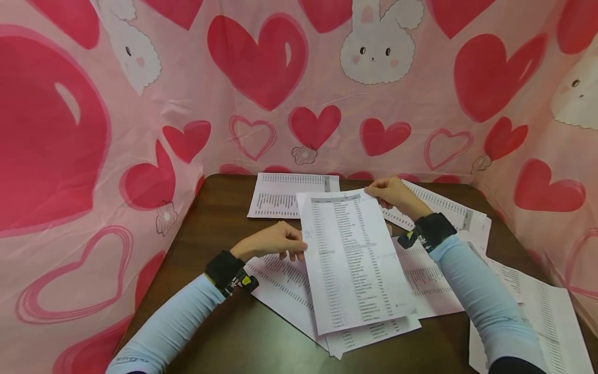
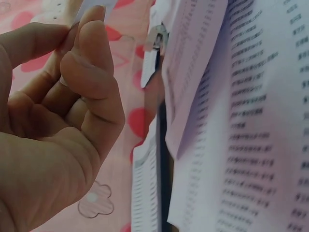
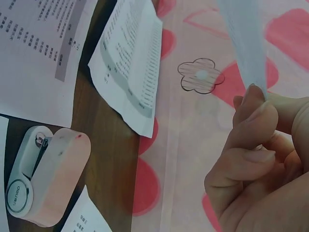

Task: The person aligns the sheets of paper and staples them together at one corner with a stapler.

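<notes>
A printed sheet of paper [image 1: 352, 259] is held up over the table, its lines of text facing me. My left hand [image 1: 271, 241] pinches its left edge between thumb and fingers. At the top right corner, my right hand [image 1: 397, 195] pinches the same sheet. The right wrist view shows the paper [image 3: 248, 43] rising from the fingertips of the right hand [image 3: 265, 159]. Below that hand, on the table, lies a pink and white stapler [image 3: 63, 179]; the raised sheet hides most of it in the head view.
More printed sheets lie around: one at the back [image 1: 275, 192], another at the back right [image 1: 474, 223], one at the front right [image 1: 537, 311], and several under the raised paper. The dark wooden table [image 1: 201, 208] is bordered by a pink heart-and-rabbit cloth [image 1: 261, 52].
</notes>
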A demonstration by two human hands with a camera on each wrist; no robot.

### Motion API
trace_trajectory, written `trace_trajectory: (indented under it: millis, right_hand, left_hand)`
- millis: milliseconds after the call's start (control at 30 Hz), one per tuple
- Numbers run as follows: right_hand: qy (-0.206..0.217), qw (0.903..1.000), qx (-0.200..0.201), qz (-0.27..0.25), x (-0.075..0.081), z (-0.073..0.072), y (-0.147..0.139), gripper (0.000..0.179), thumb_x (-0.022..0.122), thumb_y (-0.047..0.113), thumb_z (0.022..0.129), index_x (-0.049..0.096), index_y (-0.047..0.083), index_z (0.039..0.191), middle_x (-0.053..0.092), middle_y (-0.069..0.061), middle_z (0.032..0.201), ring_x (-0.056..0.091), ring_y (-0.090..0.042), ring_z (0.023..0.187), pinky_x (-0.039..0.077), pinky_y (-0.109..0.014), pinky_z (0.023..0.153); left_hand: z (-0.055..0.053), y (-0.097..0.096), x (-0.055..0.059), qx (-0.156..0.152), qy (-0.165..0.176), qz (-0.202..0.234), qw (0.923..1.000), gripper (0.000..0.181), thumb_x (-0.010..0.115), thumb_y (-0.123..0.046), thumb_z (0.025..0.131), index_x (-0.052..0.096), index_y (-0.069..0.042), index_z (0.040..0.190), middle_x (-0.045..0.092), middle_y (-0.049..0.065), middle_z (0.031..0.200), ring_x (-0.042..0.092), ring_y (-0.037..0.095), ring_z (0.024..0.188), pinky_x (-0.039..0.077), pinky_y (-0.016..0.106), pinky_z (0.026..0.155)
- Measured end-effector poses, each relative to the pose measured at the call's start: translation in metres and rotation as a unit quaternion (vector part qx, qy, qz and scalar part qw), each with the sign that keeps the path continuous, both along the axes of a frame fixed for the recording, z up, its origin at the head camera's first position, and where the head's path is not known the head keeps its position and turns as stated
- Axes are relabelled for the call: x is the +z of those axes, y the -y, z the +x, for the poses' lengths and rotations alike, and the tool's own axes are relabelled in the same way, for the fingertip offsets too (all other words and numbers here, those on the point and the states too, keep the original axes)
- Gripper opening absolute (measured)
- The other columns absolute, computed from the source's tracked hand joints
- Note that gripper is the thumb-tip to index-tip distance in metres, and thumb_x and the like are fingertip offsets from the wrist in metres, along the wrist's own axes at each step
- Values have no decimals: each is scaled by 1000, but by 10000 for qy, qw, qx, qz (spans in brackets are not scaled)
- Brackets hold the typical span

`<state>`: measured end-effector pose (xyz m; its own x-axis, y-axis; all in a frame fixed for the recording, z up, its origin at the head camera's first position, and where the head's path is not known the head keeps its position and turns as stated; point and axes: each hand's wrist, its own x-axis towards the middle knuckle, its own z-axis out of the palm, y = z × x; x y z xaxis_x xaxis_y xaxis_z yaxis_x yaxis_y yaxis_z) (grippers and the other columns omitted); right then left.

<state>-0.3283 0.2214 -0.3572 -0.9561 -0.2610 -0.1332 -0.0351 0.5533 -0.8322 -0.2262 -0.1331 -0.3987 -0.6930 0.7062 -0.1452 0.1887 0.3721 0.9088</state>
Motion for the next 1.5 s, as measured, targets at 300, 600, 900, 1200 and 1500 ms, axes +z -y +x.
trace_trajectory:
  millis: [300, 600, 900, 1200, 1500]
  right_hand:
    - [84, 9997, -93, 213, -7, 0, 3, 36, 69, 39, 90, 72, 9, 109, 67, -11, 80, 52, -24, 53, 44, -26, 52]
    - [83, 9989, -210, 409, -29, -2, 5, 35, 68, 38, 90, 72, 8, 107, 61, -6, 69, 50, -22, 53, 39, -23, 50]
    - [485, 9977, -159, 446, -46, 0, 12, 28, 70, 35, 89, 73, 13, 106, 69, -13, 92, 64, -29, 66, 49, -28, 55]
    - [151, 9977, -26, 664, -59, -1, 18, 26, 67, 28, 93, 73, 5, 101, 67, -15, 97, 60, -25, 75, 44, -24, 58]
    - [-503, 9859, 242, 1578, -67, 0, 27, 21, 66, 26, 92, 72, 5, 93, 66, -13, 89, 59, -25, 76, 49, -27, 59]
  left_hand:
    - [7, -12, -9, 110, 293, -41, 9995, 22, 63, -22, 95, 72, -6, 83, 70, 7, 76, 61, 41, 73, 45, 32, 51]
    - [14, -19, -20, 207, 416, -296, 9985, 23, 63, -23, 94, 72, -7, 80, 68, 21, 77, 52, 15, 58, 40, 27, 45]
    - [17, -24, -37, 66, 349, -470, 9983, 28, 63, -23, 95, 73, -4, 77, 60, 2, 64, 46, 13, 53, 35, 25, 45]
    - [19, -26, -46, 224, 397, -839, 9954, 28, 63, -24, 94, 73, -6, 75, 64, 3, 64, 49, 11, 51, 36, 23, 43]
    - [22, -25, -50, 256, 419, -1107, 9926, 27, 63, -23, 95, 73, -9, 74, 65, 1, 62, 50, 11, 48, 33, 22, 41]
